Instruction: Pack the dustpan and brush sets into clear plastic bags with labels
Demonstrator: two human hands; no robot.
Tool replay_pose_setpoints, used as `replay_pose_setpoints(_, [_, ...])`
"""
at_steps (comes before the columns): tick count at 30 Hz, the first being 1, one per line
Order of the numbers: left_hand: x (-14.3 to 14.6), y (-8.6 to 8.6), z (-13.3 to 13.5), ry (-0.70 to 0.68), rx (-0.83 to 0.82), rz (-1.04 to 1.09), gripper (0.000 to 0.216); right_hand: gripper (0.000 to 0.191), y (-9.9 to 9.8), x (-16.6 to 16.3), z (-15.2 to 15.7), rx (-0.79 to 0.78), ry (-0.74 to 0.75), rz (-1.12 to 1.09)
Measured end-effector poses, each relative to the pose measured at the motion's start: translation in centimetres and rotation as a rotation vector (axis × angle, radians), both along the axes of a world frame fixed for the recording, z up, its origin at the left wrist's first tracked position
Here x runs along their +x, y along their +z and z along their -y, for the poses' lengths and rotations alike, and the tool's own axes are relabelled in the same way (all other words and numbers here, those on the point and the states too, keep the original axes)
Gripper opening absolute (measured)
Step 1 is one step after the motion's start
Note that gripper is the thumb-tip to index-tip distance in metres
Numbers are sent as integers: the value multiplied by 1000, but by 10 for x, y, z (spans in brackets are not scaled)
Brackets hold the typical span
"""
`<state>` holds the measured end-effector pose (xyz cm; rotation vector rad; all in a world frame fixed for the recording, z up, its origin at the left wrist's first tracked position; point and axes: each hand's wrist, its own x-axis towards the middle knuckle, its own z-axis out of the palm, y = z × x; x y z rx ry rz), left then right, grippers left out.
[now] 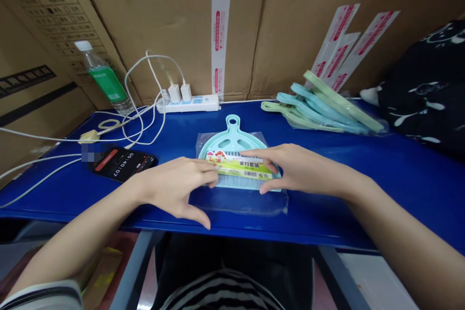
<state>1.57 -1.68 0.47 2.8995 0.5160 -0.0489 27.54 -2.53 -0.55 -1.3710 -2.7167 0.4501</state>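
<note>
A light-blue dustpan-and-brush set (234,131) lies flat on the blue table, handle pointing away from me, in a clear plastic bag (250,205). Across its middle runs a yellow-green and white printed label (236,168). My left hand (183,181) rests its fingertips on the label's left end, with the thumb spread apart toward the table's front edge. On the right end, my right hand (290,169) lays its fingers over the label, its thumb apart near the pan's lower edge. Neither hand is closed around anything.
Several green and blue bagged dustpans (323,106) are stacked at the back right, beside dark patterned fabric (432,87). A phone with a running timer (125,163), white cables, a power strip (196,103) and a water bottle (107,82) occupy the left. Cardboard (174,24) walls the back.
</note>
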Motion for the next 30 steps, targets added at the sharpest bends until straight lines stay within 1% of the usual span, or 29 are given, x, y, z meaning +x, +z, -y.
replay_pose_setpoints(1, [0, 0, 1, -3, 24, -13, 40, 74, 0, 0, 0, 0, 1, 2])
replay_pose_setpoints(5, [1, 4, 8, 9, 84, -87, 18, 67, 0, 0, 1, -13, 34, -11])
replay_pose_setpoints(8, [-1, 6, 9, 5, 66, -74, 14, 63, 1, 1, 0, -30, 60, -33])
replay_pose_setpoints(11, [-4, 8, 4, 1, 32, -4, 12, 57, 2, 3, -1, -53, 97, -63])
replay_pose_setpoints(16, [-5, 10, -4, 49, -44, 103, 19, 31, 1, 6, -3, -48, 196, -99])
replay_pose_setpoints(19, [-4, 10, -6, 88, -81, 115, 22, 22, 0, 8, -1, -94, 243, -158])
replay_pose_setpoints(24, [-1, 6, -7, 192, -51, 83, 23, 25, 4, 9, 5, -125, 221, -192])
replay_pose_setpoints(28, [2, 3, -7, 263, -41, 61, 25, 39, 9, 7, 10, -157, 165, -166])
replay_pose_setpoints(30, [3, 3, -7, 288, -61, 62, 27, 37, 10, 5, 11, -171, 140, -161])
